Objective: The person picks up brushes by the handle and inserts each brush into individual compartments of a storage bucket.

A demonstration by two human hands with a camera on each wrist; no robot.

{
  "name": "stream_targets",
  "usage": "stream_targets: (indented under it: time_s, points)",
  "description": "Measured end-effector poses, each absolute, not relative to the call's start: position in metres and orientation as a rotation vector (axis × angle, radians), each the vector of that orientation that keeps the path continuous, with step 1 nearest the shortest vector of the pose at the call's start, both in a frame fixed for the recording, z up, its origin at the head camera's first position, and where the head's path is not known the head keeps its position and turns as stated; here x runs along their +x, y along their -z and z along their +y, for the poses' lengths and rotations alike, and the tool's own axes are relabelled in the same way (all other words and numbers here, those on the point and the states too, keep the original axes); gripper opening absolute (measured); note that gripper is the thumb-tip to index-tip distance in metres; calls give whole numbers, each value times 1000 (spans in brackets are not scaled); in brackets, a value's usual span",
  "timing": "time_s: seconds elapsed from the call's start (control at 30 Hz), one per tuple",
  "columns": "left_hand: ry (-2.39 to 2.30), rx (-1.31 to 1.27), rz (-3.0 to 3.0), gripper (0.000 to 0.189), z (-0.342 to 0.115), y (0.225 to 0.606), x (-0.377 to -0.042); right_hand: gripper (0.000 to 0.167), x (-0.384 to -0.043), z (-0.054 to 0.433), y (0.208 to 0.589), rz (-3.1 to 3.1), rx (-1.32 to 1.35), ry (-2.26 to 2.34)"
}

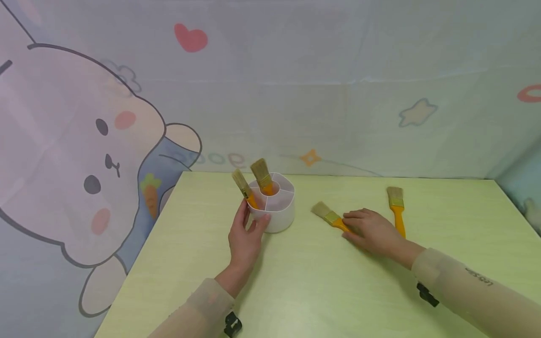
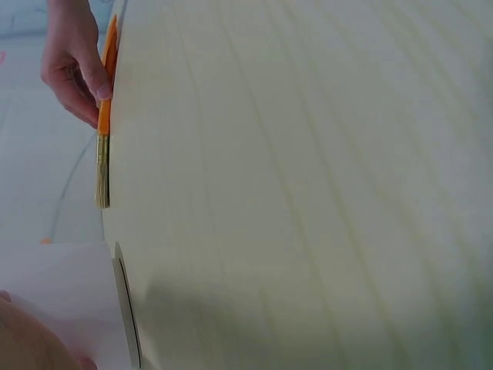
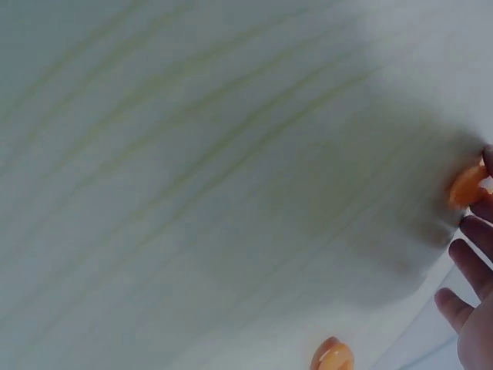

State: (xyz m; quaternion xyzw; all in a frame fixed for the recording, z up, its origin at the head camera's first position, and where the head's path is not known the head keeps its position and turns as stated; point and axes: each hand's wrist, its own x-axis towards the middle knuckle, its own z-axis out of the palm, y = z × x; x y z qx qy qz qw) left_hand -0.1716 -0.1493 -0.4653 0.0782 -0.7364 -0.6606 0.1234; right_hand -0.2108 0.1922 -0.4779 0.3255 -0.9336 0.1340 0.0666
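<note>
A white round organizer (image 1: 281,218) with divided compartments stands on the table, gripped at its near left side by my left hand (image 1: 246,239). Two paintbrushes stand in it bristles up: a narrower brush (image 1: 242,183) in a left compartment and a wider brush (image 1: 261,172) in the central ring. My right hand (image 1: 376,232) pinches the orange handle of a paintbrush (image 1: 326,214) low over the table, its bristles pointing left towards the organizer. In the left wrist view the thumb lies along that brush's handle (image 2: 105,116). The right wrist view catches the handle's end (image 3: 466,185) between fingers.
Another paintbrush (image 1: 396,204) lies on the pale wooden table (image 1: 304,286) just beyond my right hand, bristles away from me; its handle end (image 3: 335,356) shows in the right wrist view. A cartoon-printed cloth (image 1: 296,94) hangs behind the table's far edge.
</note>
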Motion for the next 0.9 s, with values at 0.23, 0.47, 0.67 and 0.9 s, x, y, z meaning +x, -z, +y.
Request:
stream_targets:
  time_s: [0.23,0.47,0.67,0.9]
  points:
    - [1911,216,-2153,80,-150,466,-172,27,-214,194,481,-2724,1028,-476]
    - [1910,220,-2153,80,-150,465,-172,18,-219,192,485,-2622,1060,-501]
    - [1905,243,-2166,81,-150,463,-171,21,-222,191,485,-2539,1117,-436]
    - [1905,235,-2161,80,-150,465,-172,25,-223,193,481,-2474,1142,-438]
